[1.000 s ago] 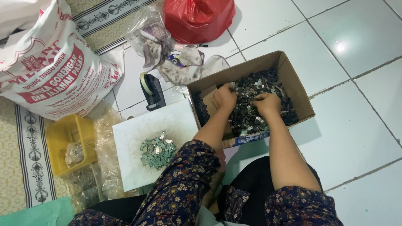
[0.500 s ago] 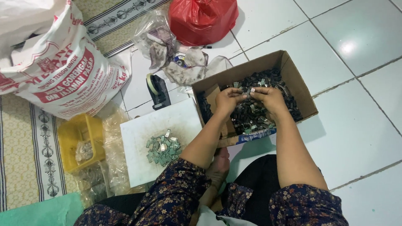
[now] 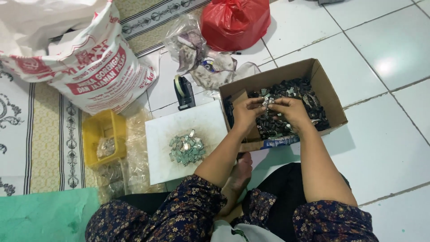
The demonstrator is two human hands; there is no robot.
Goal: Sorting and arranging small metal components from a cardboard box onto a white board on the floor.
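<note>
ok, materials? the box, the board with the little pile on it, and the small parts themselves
Box: brown corrugated cardboard, matte, folded flaps showing. Board: white, flat and rigid, smudged; foam or plastic, cannot tell which. Pile of small parts: looks like thin metal, silvery glints. Parts in the box: mostly dark, some shiny; likely metal or plastic. Both hands, left and right, pinch one shiny piece.

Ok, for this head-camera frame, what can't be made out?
- Small metal piece: too small to identify, pinched between left hand and right hand.
- Cardboard box bottom: buried under dark parts.
- Red bag contents: opaque, cut by top edge.
- Yellow tray contents: blurred by clear plastic.
</note>
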